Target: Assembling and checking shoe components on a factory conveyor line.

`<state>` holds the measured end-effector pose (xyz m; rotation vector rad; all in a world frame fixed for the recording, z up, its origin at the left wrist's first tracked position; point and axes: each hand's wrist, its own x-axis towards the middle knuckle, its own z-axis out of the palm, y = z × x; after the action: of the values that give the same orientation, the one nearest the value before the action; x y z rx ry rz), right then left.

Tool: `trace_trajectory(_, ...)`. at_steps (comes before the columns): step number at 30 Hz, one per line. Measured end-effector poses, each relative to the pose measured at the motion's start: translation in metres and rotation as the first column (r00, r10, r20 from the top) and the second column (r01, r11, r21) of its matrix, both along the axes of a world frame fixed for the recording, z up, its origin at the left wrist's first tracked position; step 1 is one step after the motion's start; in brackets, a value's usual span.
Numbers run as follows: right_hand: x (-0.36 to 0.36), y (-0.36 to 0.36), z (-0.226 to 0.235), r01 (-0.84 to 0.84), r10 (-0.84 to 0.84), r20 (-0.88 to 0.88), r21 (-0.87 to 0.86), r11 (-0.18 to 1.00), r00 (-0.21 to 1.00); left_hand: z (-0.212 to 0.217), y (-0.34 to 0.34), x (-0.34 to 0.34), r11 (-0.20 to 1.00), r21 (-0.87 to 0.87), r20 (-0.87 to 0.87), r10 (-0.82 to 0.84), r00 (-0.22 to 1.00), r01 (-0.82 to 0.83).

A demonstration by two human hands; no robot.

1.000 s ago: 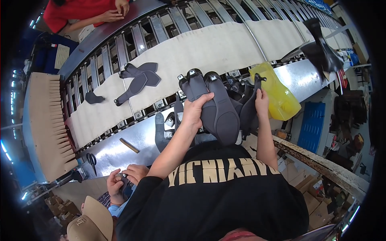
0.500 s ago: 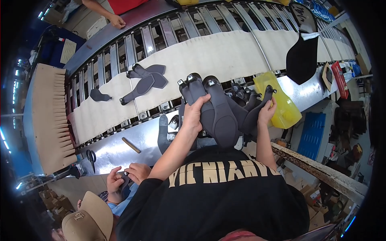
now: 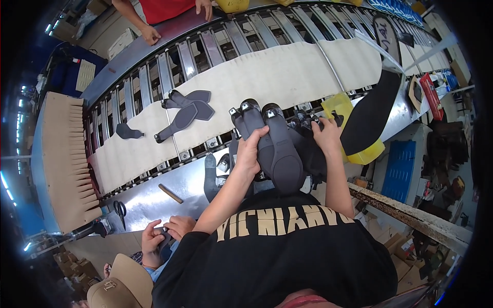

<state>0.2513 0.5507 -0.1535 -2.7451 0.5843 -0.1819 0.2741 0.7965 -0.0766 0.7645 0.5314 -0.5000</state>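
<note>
Here, both hands (image 3: 250, 154) on grey shoe uppers (image 3: 280, 149).

Cream belt (image 3: 287, 77) runs across the frame, 9 to 2 o'clock. On it at 10 o'clock: dark flat pieces (image 3: 186, 110), a smaller piece (image 3: 127, 132) just left of them. Yellow bin (image 3: 354, 138) at 3 o'clock, a black sole (image 3: 372, 115) over it. Scissors (image 3: 120, 210) and a wooden stick (image 3: 170, 193) on the steel ledge at 8 o'clock. Blue crate (image 3: 405, 177) at 4 o'clock.
</note>
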Motion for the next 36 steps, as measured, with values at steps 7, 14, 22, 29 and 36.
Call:
trace_trajectory(7,0.003,0.044,0.053,-0.257,0.045,0.412,0.475,0.841,0.910,-0.003,0.010,0.003,0.999,-0.017,0.034,-0.045,0.998,0.046)
trace_trajectory(14,0.016,0.102,0.076,-0.281,0.003,0.293,0.912,0.299,0.956,-0.001,0.004,0.000,0.998,0.056,0.073,-0.044,0.996,0.040)
trace_trajectory(22,0.016,0.110,0.085,-0.194,-0.073,0.192,0.981,-0.023,0.979,0.009,0.010,0.002,0.995,0.097,0.133,-0.015,0.991,0.002)
trace_trajectory(29,0.019,0.114,0.085,-0.104,-0.084,0.092,0.984,-0.146,0.992,0.011,0.013,0.005,0.992,0.129,0.167,-0.024,0.986,0.003)
trace_trajectory(36,0.020,0.122,0.081,-0.148,-0.049,0.143,0.982,-0.120,0.989,0.004,0.020,0.009,0.991,0.131,0.128,0.010,0.992,-0.027)
